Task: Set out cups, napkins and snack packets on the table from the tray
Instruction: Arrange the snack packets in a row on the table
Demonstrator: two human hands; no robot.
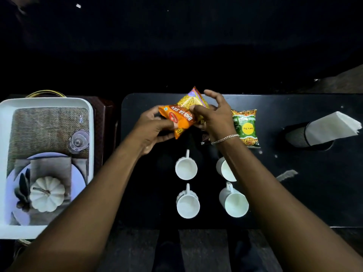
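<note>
My left hand [152,128] grips an orange snack packet [179,119] above the far middle of the black table [294,193]. My right hand [214,114] pinches a yellow snack packet [193,100] just behind the orange one. A green snack packet [246,127] lies flat on the table to the right. Several white cups [186,167] stand in two rows near the table's front, one partly hidden by my right forearm. White napkins [332,125] stick out of a dark holder [296,137] at the right. The white tray [86,107] sits at the left.
The tray's bottom bears a printed picture of a plate, a glass and a white pumpkin [47,193]. A small dark packet [205,138] shows under my right wrist. A scrap of paper [286,174] lies right of the cups. Dark floor surrounds the table.
</note>
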